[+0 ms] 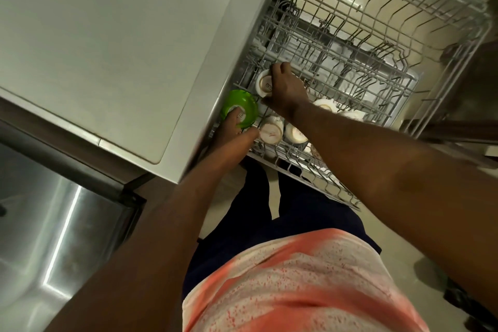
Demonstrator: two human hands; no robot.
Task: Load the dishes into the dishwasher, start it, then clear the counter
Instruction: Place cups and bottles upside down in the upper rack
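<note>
The dishwasher's upper wire rack (382, 43) is pulled out in front of me. A green bowl (244, 104) sits bottom-up at the rack's near left corner, and my left hand (231, 135) holds its rim from below. My right hand (285, 89) grips a white cup (262, 85) lying bottom-up in the left row. Two more white cups (272, 131) stand upside down beside the green bowl, and other white cups (324, 105) show behind my right wrist.
A pale countertop (113, 43) fills the left of the view, its edge right beside the rack. A steel sink (54, 224) lies at the lower left. The lower rack and tub show through the wires. My legs stand close against the rack's front.
</note>
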